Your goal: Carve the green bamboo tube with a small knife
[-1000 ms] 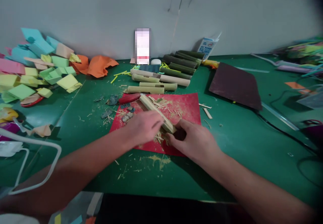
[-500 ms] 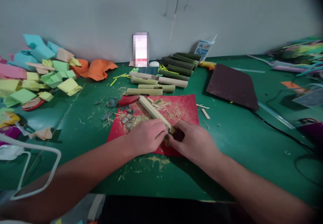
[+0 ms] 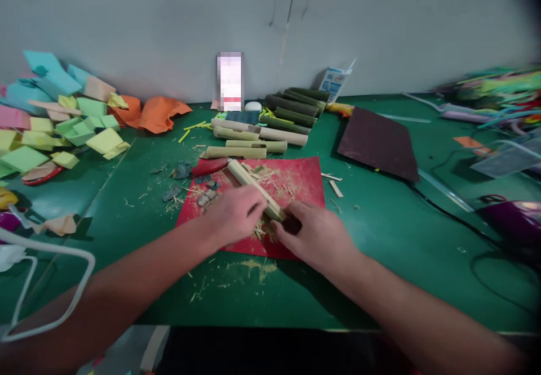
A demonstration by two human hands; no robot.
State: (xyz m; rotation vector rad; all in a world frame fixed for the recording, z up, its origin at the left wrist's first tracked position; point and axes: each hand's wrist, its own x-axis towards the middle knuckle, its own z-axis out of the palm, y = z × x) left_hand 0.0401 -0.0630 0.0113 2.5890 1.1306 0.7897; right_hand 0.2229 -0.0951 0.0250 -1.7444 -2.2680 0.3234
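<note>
A pale bamboo stick (image 3: 249,184) lies slanted on a red sheet (image 3: 302,179) among shavings. My left hand (image 3: 236,214) is closed over the stick's middle, slightly blurred. My right hand (image 3: 315,234) is closed around the stick's near end; whether it also holds a small tool there is hidden. Small dark chips (image 3: 205,197) lie at the sheet's left edge, next to a red-handled knife (image 3: 210,166).
More bamboo pieces, pale (image 3: 257,134) and dark green (image 3: 291,107), are stacked behind the red sheet. Folded coloured papers (image 3: 63,127) pile at the left. A dark maroon sheet (image 3: 378,144) lies at the right, with cables (image 3: 456,211) beyond. A white wire (image 3: 54,285) loops at lower left.
My left hand slid back and forth along the stick: toward me half a second ago, now up along it again. The view shifted slightly left. The right hand kept its hold.
</note>
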